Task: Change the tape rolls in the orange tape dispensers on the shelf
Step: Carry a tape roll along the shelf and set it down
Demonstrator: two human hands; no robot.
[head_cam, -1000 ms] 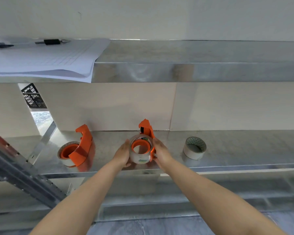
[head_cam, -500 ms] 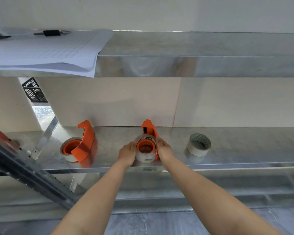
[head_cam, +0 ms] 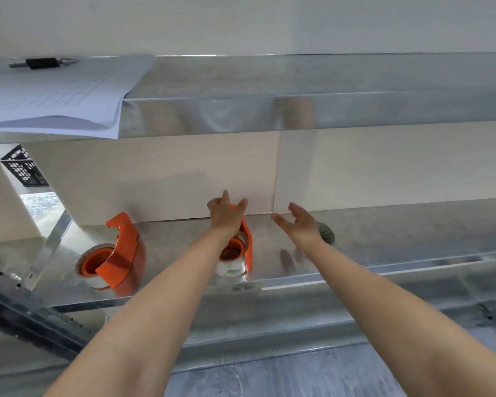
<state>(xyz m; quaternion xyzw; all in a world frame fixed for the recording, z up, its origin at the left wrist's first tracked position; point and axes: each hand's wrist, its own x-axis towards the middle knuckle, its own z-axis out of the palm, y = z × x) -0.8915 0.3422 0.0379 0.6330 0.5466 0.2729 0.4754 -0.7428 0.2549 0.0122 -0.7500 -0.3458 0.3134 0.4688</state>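
To my far left on the shelf (head_cam: 166, 253) stands one orange dispenser (head_cam: 121, 250), untouched. My left hand (head_cam: 226, 214), its grip half open, lies over the top of the middle dispenser (head_cam: 248, 242); I should press it down firmly there. My right hand (head_cam: 301, 224) hovers open and empty, the spare roll (head_cam: 327, 234) just behind its grip.

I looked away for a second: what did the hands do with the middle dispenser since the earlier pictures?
Both hands let go of its tape roll. The left hand moved up over the top of the middle dispenser; the right hand swung away right, open, in front of the loose roll. The left dispenser and the papers stayed put.
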